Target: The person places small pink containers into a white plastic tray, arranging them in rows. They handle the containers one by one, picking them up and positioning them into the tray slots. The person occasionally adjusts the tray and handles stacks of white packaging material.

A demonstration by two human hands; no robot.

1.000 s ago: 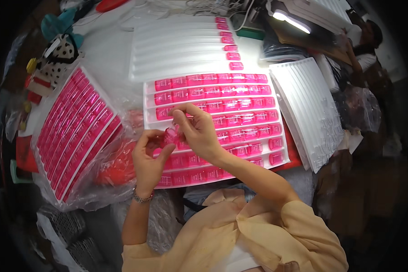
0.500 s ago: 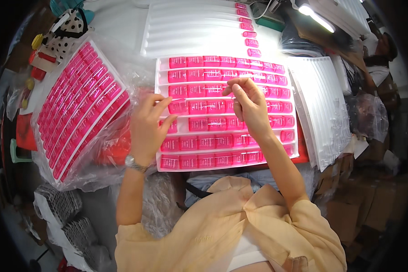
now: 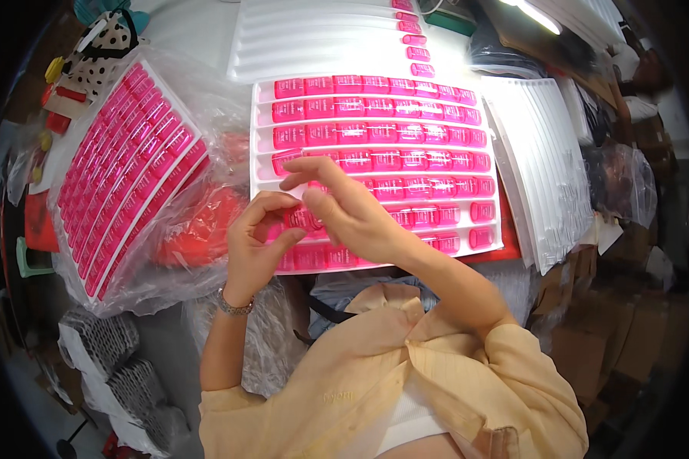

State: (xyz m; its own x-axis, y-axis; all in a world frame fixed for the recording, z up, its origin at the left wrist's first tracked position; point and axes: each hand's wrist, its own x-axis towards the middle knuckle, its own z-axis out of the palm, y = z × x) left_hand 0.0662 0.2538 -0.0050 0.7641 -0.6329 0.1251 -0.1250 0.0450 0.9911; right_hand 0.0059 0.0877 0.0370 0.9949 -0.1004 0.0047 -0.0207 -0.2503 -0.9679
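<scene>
Rows of small pink see-through bottles (image 3: 352, 133) lie in a white ridged tray (image 3: 263, 118) in front of me. At the tray's near left, my left hand (image 3: 254, 243) has its fingers curled and thumb bent round the end of a pink bottle (image 3: 303, 219); part of the grip is hidden. My right hand (image 3: 348, 213) reaches across from the right, just above the bottles. Its fingers stretch left, apart from the thumb, with no bottle seen in them. Beyond its fingertips, the end bottle (image 3: 286, 161) of one row sits slightly tilted.
Another filled tray (image 3: 122, 176) leans at the left on clear plastic wrap, beside a red bag (image 3: 199, 229). At the back lies a white tray (image 3: 306, 38) with one column of bottles. Empty white trays (image 3: 543, 168) are stacked at the right, near cardboard boxes (image 3: 589, 344).
My right hand has moved left and nearer, from the tray's middle to beside my left hand. My left hand has dropped from the tilted end bottle to a nearer row. The view has shifted slightly.
</scene>
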